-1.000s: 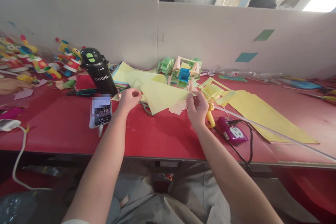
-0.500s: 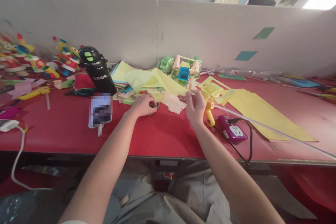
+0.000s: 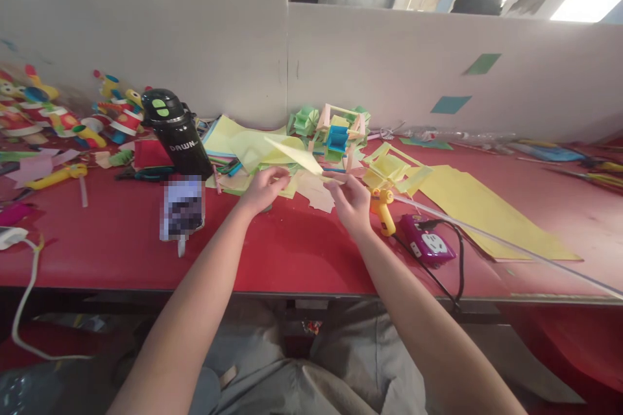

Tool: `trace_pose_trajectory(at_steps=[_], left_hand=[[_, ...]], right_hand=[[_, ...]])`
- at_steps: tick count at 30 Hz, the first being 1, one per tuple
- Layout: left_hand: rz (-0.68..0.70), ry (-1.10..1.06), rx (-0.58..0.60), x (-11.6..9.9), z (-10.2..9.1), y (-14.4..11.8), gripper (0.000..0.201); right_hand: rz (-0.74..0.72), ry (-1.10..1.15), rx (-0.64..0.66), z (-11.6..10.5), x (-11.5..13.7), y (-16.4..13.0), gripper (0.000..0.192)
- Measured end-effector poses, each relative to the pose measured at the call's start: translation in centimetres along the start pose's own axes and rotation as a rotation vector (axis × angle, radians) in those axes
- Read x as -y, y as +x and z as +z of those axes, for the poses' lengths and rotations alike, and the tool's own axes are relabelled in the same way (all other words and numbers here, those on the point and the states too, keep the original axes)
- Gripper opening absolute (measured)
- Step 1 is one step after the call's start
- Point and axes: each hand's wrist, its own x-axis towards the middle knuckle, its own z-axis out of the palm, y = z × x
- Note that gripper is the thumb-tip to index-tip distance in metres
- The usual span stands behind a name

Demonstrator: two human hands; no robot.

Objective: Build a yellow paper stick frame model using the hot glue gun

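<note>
My right hand [image 3: 348, 202] pinches the near corner of a pale yellow paper sheet [image 3: 294, 154], which tilts up over the red table [image 3: 121, 240]. My left hand [image 3: 265, 187] is curled just left of that sheet, closed over the scissors [image 3: 265, 209]; only a dark bit of them shows under the palm. More yellow and green sheets [image 3: 238, 139] lie piled behind both hands.
A black bottle [image 3: 174, 133] and a propped phone [image 3: 182, 207] stand to the left. A yellow glue gun [image 3: 382, 209], a purple power strip [image 3: 428, 243] and a large yellow sheet [image 3: 481, 207] lie to the right. A paper model [image 3: 335, 133] and colourful toys [image 3: 48, 117] sit by the partition.
My left hand let go of the sheet, dropped onto the scissors and closed on them. My right hand kept the sheet, which now tilts up edge-on. A hand at far left has gone.
</note>
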Motion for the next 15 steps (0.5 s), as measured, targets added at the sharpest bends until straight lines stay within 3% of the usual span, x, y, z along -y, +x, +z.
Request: trace_pose_trajectory(at_steps=[2,4,6,8,12,15], left_hand=[[-0.115,-0.38,0.054,-0.38,0.84,0.07,0.038],[-0.174,-0.568,0.025,-0.49,1.22,0.16,0.039],[-0.194,-0.585,-0.084,-0.3,1.22,0.3,0.033],[-0.208,-0.535,-0.18,-0.01,1.01,0.43,0.03],[-0.225,-0.506,-0.163,-0.05,0.74,0.27,0.027],[-0.233,-0.602,-0.029,-0.62,1.08,-0.22,0.027]], right_hand=[[-0.052,-0.053,0.118,-0.05,0.07,-0.13,0.019],[-0.099,-0.081,0.247,-0.05,0.08,-0.22,0.016],[-0.106,-0.094,0.377,0.03,0.05,-0.27,0.017],[-0.065,-0.077,0.426,0.17,-0.04,-0.27,0.023],[0.113,0.042,0.199,0.56,-0.42,-0.01,0.029],[0.282,0.185,0.076,0.7,-0.83,0.31,0.036]])
